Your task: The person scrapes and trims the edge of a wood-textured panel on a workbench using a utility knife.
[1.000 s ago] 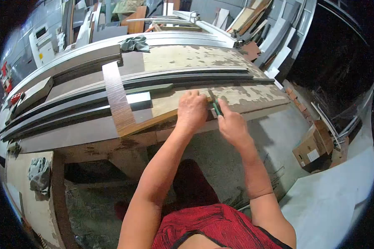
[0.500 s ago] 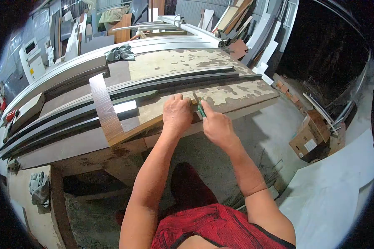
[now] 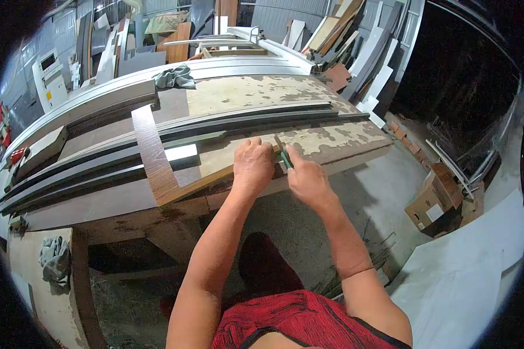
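Observation:
My left hand (image 3: 254, 166) is closed over the far end of a narrow yellowish wood strip (image 3: 209, 181) along the bench's front edge. Its fingers are curled and partly hidden. Just right of it, my right hand (image 3: 310, 179) grips a slim green-handled tool (image 3: 286, 157). The tool's thin end points up and left, close to the strip's end; its exact kind is too small to make out. A shiny wood-grain band (image 3: 156, 160) lies across the near end of the strip and the dark metal profiles (image 3: 250, 123).
The workbench (image 3: 355, 141) has a patchy, worn top. A grey cloth (image 3: 174, 77) lies at its back, another cloth (image 3: 55, 260) on the lower left table. A cardboard box (image 3: 431, 203) stands on the floor at right, near white panels (image 3: 466, 250). Boards lean at the back.
The view has shifted slightly, so the bench sits a little lower and further right. Both hands stay at the strip's end, with the green-handled tool still in the right hand.

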Available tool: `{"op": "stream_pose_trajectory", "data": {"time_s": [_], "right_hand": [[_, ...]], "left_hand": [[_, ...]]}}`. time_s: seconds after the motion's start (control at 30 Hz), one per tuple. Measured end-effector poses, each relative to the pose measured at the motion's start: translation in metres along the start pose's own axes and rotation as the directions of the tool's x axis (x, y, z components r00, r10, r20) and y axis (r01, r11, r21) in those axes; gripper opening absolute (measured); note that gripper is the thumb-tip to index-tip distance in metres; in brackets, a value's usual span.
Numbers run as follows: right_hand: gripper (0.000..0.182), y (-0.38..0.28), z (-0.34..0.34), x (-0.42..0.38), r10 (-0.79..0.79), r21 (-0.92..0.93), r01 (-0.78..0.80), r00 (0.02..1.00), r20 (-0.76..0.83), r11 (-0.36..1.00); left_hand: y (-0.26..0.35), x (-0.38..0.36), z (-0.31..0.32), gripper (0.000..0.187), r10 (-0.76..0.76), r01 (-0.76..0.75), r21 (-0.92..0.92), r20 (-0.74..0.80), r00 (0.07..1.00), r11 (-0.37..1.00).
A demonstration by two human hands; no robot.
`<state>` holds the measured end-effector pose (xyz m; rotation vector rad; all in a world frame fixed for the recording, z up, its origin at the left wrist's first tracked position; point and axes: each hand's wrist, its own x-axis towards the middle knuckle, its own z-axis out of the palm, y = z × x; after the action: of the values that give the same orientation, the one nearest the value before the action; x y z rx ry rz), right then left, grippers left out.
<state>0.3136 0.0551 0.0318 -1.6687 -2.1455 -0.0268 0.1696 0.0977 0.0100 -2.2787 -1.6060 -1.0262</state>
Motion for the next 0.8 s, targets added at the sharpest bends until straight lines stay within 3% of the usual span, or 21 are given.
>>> {"op": "stream_pose_trajectory", "data": {"time_s": [0.8], "right_hand": [[0.052, 0.001, -0.008, -0.030, 0.068, 0.100, -0.069, 0.998, 0.014, 0.993]], "left_hand": [[0.000, 0.000, 0.000, 0.016, 0.008, -0.008, -0.001, 0.003, 1.000, 1.000]]}}
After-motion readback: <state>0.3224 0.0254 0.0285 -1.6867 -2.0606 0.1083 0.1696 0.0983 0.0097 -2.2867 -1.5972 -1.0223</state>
